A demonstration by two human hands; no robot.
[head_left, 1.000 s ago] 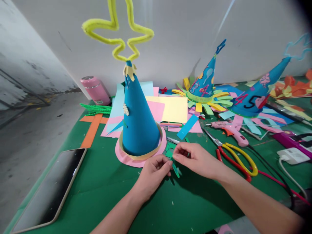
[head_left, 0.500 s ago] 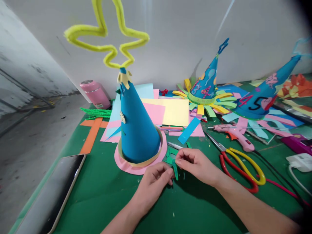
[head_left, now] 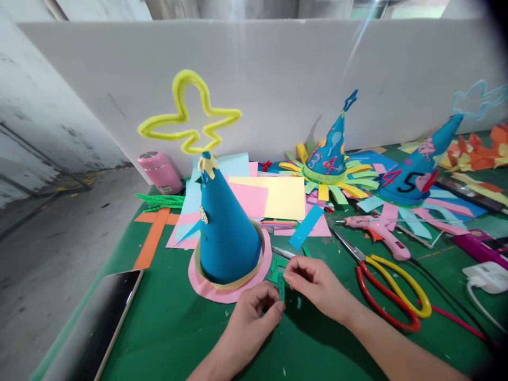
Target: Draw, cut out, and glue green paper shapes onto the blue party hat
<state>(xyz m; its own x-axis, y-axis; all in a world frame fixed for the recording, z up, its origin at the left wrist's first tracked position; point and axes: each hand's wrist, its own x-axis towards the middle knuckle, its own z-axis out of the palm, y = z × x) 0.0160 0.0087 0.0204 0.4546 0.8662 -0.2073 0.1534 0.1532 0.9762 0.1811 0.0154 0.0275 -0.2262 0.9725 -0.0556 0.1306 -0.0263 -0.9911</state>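
Observation:
My left hand [head_left: 254,317] is closed, thumb and finger pinching the lower end of a small green paper cut-out [head_left: 281,287]. Close by on the right, my right hand [head_left: 317,288] is closed in a pinch at the upper part of the same piece. Beneath the fingers lies a scrap of green paper [head_left: 274,271] with cut outlines. A blue cone party hat [head_left: 230,233] with a pink brim [head_left: 202,288] stands just beyond my left hand, topped by a yellow pipe-cleaner shape [head_left: 188,76]. Behind my right hand lies a pen [head_left: 282,252].
Scissors [head_left: 381,275] with red and yellow handles and a pink glue gun [head_left: 381,233] lie right. A phone [head_left: 95,323] lies left. Coloured paper [head_left: 278,196], a pink bottle [head_left: 161,172] and two decorated hats [head_left: 329,153] are at the back. A white charger [head_left: 484,276] sits far right.
The view has tilted up, showing more above the white panel. My left thumb and finger have come to the lower end of the green cut-out; it now stands more upright.

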